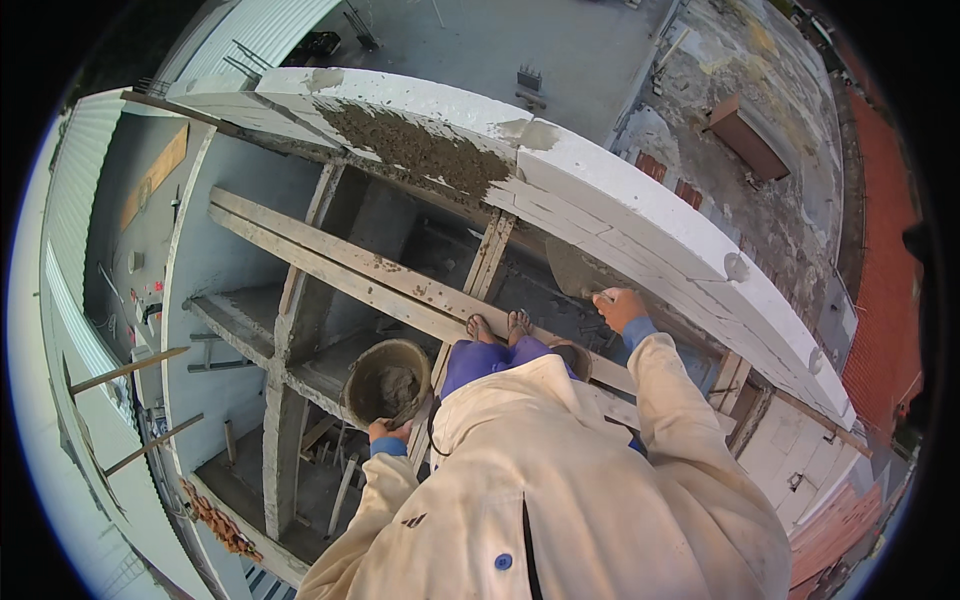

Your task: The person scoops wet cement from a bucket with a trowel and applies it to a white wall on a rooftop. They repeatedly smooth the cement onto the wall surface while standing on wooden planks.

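Note:
My left hand (389, 429) grips the near rim of a round bucket (358, 375) with grey mortar (398, 385) inside. My right hand (617, 306) is closed on a trowel (571, 271), its blade beside the inner face of the white block wall (645, 225). Wet mortar is smeared along that wall (410, 140) ahead of me. My bare feet (480, 330) stand on wooden planks (330, 265) that span an opening. A second bucket (572, 359) shows partly beside my right leg.
Concrete beams (278, 400) frame drops to a lower level at left and below the planks. Wooden poles (140, 370) jut at far left. Beyond the wall lie a rough slab (700, 60) with a brown box (750, 140), and red roofs (880, 250). Rebar (245, 60) sticks up at upper left.

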A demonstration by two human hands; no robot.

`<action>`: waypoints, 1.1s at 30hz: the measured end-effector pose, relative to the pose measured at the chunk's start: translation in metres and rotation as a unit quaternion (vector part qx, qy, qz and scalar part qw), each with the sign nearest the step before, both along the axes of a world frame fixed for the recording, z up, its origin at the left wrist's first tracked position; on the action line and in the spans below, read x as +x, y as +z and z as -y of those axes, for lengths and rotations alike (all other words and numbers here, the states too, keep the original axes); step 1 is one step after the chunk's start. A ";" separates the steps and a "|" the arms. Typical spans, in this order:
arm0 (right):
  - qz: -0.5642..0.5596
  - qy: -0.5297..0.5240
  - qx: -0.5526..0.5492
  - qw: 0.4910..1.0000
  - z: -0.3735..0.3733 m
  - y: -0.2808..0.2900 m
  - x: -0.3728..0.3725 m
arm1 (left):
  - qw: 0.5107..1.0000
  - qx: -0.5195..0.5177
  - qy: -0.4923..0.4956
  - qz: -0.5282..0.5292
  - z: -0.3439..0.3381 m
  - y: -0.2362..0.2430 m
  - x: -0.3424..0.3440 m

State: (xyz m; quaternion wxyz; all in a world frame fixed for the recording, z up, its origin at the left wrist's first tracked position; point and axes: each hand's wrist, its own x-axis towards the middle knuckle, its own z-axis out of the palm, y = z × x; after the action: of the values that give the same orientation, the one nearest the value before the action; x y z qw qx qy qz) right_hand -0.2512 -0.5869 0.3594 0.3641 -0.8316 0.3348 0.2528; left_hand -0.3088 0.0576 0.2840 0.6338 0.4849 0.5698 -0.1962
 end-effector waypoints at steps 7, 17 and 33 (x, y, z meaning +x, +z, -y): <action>-0.106 -0.482 0.014 0.869 -0.015 -0.043 -0.344 | 0.996 0.020 0.030 -0.080 0.023 -0.002 0.108; 0.037 -0.343 -0.006 0.939 -0.126 0.045 -0.296 | 0.956 -0.106 -0.271 0.028 0.146 0.055 0.215; 0.025 0.096 -0.151 0.984 -0.091 0.124 0.009 | 0.713 -0.197 -0.637 0.216 0.390 0.156 0.208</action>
State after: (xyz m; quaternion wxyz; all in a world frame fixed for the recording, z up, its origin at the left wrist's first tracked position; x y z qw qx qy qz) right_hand -0.2426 -0.4964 0.4838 0.2169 -0.9111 0.2787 0.2127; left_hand -0.1009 -0.3325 0.4399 0.5453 0.6264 -0.0782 -0.5515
